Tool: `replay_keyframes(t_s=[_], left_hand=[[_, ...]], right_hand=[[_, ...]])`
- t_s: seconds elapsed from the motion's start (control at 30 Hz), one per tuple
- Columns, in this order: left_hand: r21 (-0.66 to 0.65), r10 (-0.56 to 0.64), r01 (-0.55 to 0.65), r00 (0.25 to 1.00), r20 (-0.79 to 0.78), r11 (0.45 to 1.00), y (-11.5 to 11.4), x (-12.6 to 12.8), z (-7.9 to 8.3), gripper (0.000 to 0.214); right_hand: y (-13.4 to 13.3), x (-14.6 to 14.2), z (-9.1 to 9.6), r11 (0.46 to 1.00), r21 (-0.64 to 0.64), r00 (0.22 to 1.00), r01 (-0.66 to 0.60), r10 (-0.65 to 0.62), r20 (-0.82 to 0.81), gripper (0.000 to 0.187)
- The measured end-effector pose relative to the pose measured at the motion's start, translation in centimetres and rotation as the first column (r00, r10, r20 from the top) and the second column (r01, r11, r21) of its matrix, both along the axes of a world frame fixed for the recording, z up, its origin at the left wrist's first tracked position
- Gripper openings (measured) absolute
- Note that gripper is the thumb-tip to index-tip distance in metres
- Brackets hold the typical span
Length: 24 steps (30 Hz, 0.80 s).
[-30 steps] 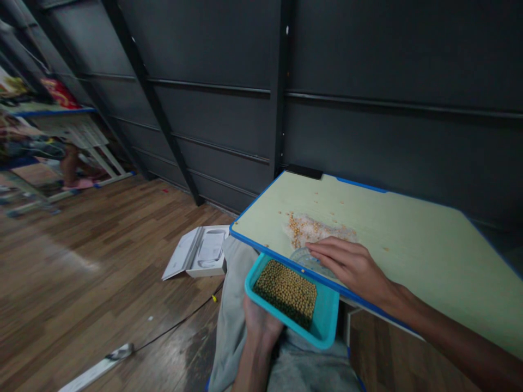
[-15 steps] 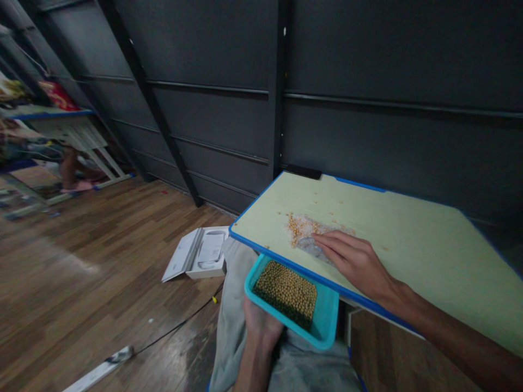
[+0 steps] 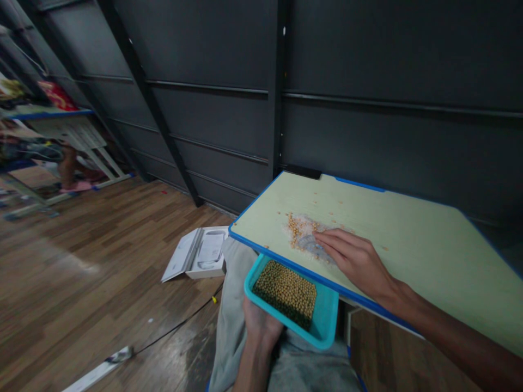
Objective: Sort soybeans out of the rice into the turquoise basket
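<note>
Right hand (image 3: 353, 261) pinches clear plastic piece (image 3: 311, 246) on bench (image 3: 429, 245); loose beans (image 3: 293, 231) at its 10 o'clock, right hand nearer. Left hand (image 3: 260, 324), 8 o'clock, grasps teal tray (image 3: 327, 316) from below.

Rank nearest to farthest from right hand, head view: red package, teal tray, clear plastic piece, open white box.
1. Clear plastic piece: at the right hand, on desk.
2. Teal tray: below desk's near edge.
3. Open white box: on floor, left.
4. Red package: far left, on other desk.

Creased pale-grey trousers (image 3: 232, 316), bare forearms (image 3: 453, 335), bare left hand (image 3: 260, 321) and bare right hand (image 3: 351, 253).
</note>
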State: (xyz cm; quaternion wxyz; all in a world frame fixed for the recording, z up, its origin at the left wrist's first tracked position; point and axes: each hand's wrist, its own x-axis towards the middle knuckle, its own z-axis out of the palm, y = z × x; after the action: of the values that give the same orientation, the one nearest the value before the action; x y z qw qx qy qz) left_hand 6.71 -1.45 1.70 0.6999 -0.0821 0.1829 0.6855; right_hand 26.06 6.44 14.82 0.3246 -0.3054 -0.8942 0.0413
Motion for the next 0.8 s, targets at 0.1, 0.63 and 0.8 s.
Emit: replay_keyframes(t_s=[0.1, 0.63, 0.8], left_hand=[[0.017, -0.009, 0.01, 1.0, -0.006, 1.0, -0.05, -0.02, 0.09, 0.034], [0.042, -0.016, 0.015, 1.0, 0.013, 0.999, 0.22, 0.07, -0.33, 0.035], [0.08, -0.02, 0.019, 1.0, 0.005, 0.997, 0.11, 0.09, -0.75, 0.038]], right_hand=[[-0.03, -0.03, -0.04, 1.0, -0.025, 1.0, -0.018, 0.018, 0.003, 0.031], [-0.32, -0.45, 0.07, 0.991, -0.107, 0.993, -0.076, 0.067, -0.092, 0.029], [-0.38, -0.44, 0.01, 0.99, -0.126, 0.993, -0.06, 0.046, -0.113, 0.029]])
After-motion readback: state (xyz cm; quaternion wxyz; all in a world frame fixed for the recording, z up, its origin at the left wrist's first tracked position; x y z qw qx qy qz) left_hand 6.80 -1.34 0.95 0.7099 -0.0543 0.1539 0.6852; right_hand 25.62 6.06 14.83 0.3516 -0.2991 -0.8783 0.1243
